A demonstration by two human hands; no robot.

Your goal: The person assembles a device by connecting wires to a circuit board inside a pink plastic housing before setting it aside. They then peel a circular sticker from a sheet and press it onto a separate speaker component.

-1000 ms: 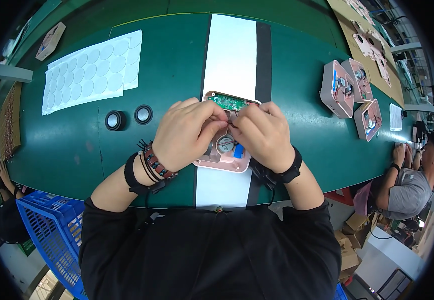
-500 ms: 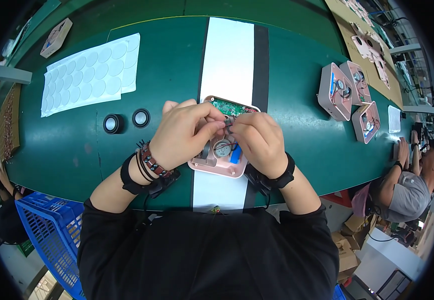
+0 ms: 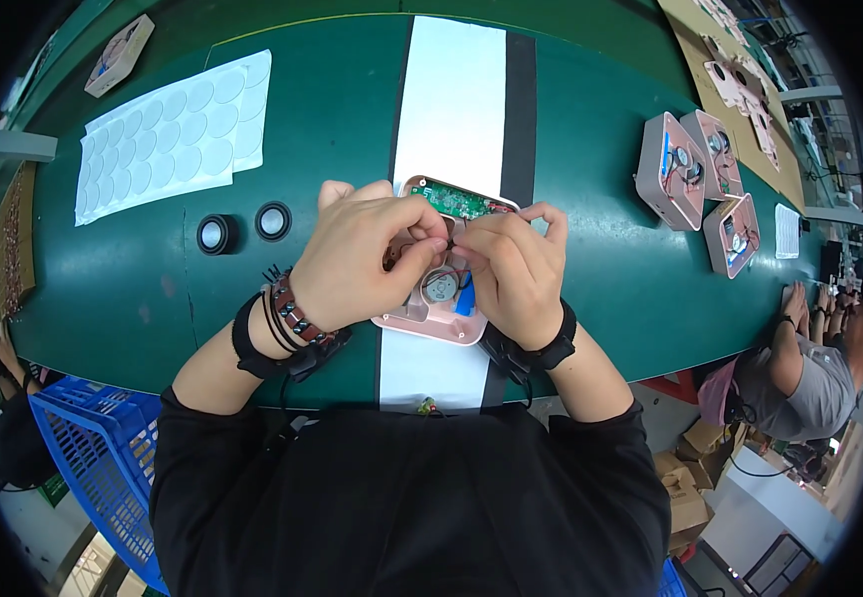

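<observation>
A pink plastic housing (image 3: 431,327) lies open before me on a white strip. It holds a green circuit board (image 3: 451,201) along its far edge, a round silver speaker (image 3: 440,286) and a blue block (image 3: 466,297). My left hand (image 3: 377,254) is over the housing's left part, thumb and forefinger pinched together. Opposite it, my right hand (image 3: 516,264) pinches too, its outer fingers lifted. Their fingertips meet just nearer than the board, on a thin dark wire that they mostly cover. Two black round speakers, one (image 3: 217,235) and another (image 3: 273,221), stand left of my left hand.
A sheet of round white stickers (image 3: 173,129) lies at the far left of the green table (image 3: 590,129). Several pink housings (image 3: 672,189) with parts inside stand at the right. A blue crate (image 3: 103,468) is at the lower left. A person in grey (image 3: 799,388) sits at the right.
Both hands keep pinching at the same spot over the housing. My right hand's outer fingers have lifted and spread, showing more of the board. The whole view has shifted slightly.
</observation>
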